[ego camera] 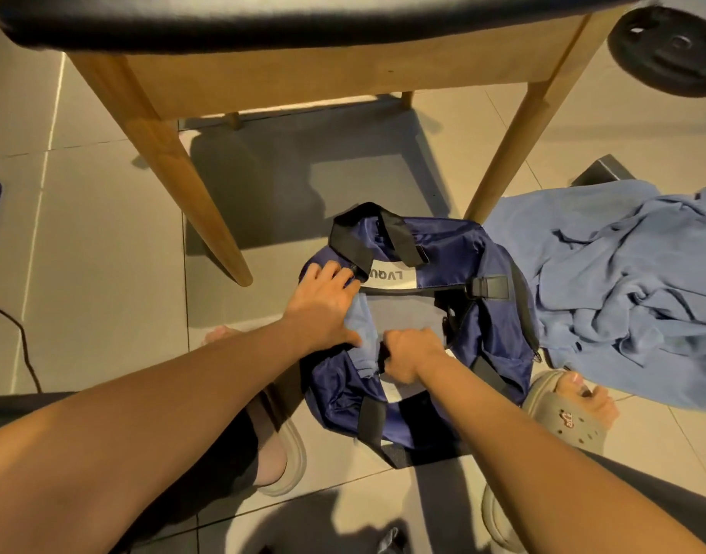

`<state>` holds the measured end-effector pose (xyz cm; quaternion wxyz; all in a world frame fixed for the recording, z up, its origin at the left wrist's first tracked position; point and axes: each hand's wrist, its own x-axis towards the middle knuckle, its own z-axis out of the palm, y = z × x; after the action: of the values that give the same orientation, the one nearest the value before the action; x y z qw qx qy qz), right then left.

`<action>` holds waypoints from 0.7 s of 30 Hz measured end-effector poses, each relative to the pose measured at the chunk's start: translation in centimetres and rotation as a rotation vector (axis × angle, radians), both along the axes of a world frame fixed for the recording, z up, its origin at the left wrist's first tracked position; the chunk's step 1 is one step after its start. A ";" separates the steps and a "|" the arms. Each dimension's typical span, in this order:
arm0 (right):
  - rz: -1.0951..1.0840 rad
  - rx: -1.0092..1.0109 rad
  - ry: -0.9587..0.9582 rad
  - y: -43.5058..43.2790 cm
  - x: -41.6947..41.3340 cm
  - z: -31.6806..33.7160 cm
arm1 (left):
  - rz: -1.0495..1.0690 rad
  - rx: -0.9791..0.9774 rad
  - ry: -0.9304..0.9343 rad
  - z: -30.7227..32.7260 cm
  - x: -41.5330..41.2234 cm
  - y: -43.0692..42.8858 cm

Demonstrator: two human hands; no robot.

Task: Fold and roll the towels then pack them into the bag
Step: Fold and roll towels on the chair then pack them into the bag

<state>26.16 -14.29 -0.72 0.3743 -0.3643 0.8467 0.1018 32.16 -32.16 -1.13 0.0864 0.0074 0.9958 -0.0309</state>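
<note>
A navy duffel bag [495, 337] with black straps lies on the tiled floor in front of me, its top open. A folded light-blue towel [403, 317] sits in the opening. My left hand [323, 301] lies on the towel's left end and the bag's edge, fingers spread over it. My right hand [409, 353] grips the near rim of the bag with curled fingers. More light-blue towels [623, 289] lie crumpled in a heap on the floor to the right of the bag.
A wooden chair [303, 74] with a black seat stands over the floor just beyond the bag, its front legs to either side. A black weight plate [671, 50] is at top right. My feet in sandals [567, 413] flank the bag. A cable [19, 333] runs at left.
</note>
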 end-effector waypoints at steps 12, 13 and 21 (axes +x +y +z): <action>-0.046 -0.183 -0.323 2.4 -0.7 3.3 | 0.089 -0.064 -0.153 0.5 -0.7 1.4; -0.062 -0.200 -0.289 2.7 -1.1 3.6 | 0.090 -0.058 -0.173 0.8 -0.8 1.3; 0.136 -0.035 0.247 1.8 -0.1 1.3 | 0.124 0.052 -0.136 1.6 -1.8 -0.7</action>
<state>26.02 -12.53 0.57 0.2530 -0.4121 0.8612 0.1563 30.32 -32.83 0.48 0.1555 -0.0499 0.9866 0.0011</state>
